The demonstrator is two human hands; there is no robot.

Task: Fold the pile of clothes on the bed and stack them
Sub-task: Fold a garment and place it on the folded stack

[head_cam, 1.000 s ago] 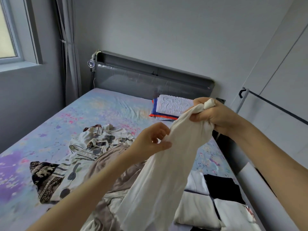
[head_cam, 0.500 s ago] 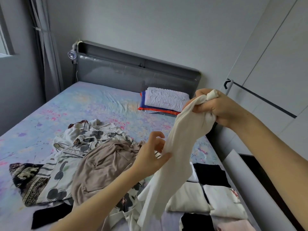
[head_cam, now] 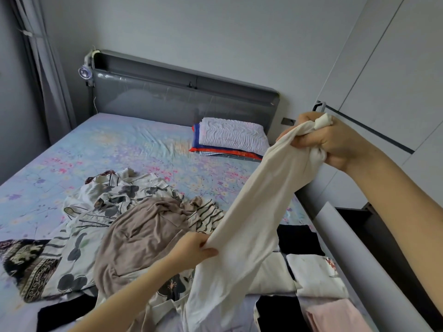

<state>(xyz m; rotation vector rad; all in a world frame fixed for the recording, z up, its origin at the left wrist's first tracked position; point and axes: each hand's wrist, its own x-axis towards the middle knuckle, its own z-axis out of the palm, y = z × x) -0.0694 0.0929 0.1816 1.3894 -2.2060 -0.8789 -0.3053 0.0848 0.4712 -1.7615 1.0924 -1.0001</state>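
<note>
Garment (head_cam: pixel 251 212) (white) stretched between our hands: right hand (head_cam: pixel 335 142) clenched round its bunched top end, left hand (head_cam: pixel 191 250) pinches it mid-length, near right edge of bed (head_cam: pixel 119 144).

Single wide-angle view from the head, facing forward and down along the bed (head_cam: pixel 124 149) toward the headboard (head_cam: pixel 167 101); the left hand (head_cam: pixel 191 248) and right hand (head_cam: pixel 333 142) sit close to the lens, wardrobe (head_cam: pixel 395 68) at right.

A cream-white soft cloth garment (head_cam: pixel 259 200) hangs stretched aslant above a rumpled pile of taupe and patterned clothes (head_cam: pixel 134 224) on the bed (head_cam: pixel 119 149); folded white, black and perhaps pink pieces (head_cam: pixel 316 274) lie right.
</note>
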